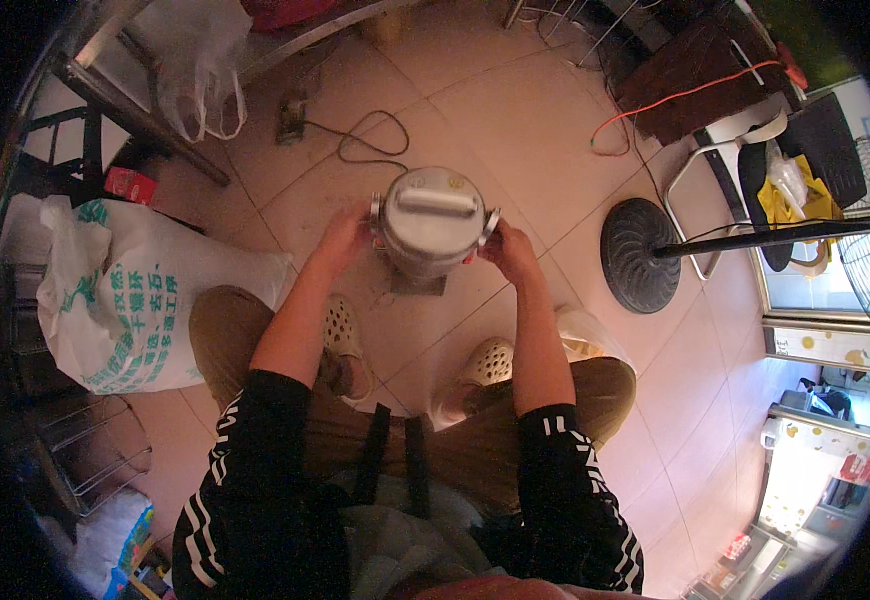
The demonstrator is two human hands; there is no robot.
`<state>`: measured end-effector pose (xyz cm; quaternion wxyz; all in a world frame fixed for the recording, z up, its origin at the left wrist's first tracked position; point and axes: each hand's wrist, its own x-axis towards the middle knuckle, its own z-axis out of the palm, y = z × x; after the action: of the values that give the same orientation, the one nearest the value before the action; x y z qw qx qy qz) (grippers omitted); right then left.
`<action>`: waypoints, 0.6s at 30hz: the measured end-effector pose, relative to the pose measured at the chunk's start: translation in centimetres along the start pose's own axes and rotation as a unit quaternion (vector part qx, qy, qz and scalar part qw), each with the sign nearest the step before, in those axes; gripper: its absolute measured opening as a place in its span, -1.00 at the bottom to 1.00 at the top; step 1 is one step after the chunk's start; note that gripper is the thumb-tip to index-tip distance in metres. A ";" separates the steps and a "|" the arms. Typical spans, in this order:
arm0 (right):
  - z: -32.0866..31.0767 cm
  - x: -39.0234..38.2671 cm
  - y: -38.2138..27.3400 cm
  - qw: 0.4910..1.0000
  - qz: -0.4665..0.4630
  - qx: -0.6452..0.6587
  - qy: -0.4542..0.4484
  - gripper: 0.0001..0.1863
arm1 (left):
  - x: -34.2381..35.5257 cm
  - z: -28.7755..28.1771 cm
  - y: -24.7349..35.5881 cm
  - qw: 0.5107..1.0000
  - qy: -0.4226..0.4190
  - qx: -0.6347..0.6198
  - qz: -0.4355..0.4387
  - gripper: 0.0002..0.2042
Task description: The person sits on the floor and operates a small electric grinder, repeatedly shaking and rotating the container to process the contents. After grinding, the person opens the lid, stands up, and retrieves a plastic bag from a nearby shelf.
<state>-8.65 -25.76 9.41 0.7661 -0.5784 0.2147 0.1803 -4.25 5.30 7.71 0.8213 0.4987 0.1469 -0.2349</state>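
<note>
A round metal pot [433, 222] with a flat lid and a bar handle on top is held over the tiled floor. My left hand [347, 238] grips its left side handle and my right hand [506, 249] grips its right side handle. The pot sits in front of my knees, above a small flat square piece [417, 283] on the floor. My feet in pale perforated clogs [488, 362] rest just below it.
A large white printed sack [130, 300] lies at the left beside a metal rack [95, 450]. A standing fan's round base [639, 256] and pole stand at the right. A black cable [370, 135] and an orange cable [655, 105] trail on the floor behind the pot.
</note>
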 end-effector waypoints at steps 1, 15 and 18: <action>0.1 0.8 -0.2 0.998 -0.041 0.016 -0.042 -0.50 | 1.1 -0.1 -0.3 1.000 0.007 0.006 0.012 -0.70; 0.5 12.0 4.9 0.982 0.035 0.015 0.186 -0.49 | 11.2 -1.6 -4.6 0.989 0.140 0.019 -0.039 -0.74; 1.0 10.4 4.0 0.985 0.007 0.023 0.170 -0.59 | 10.4 -1.4 -4.1 0.987 0.155 -0.020 -0.035 -0.74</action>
<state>-1.80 -23.41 0.85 0.7304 -0.5813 0.3495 0.0799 2.32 2.41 -0.97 0.7897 0.5071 0.2943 -0.1805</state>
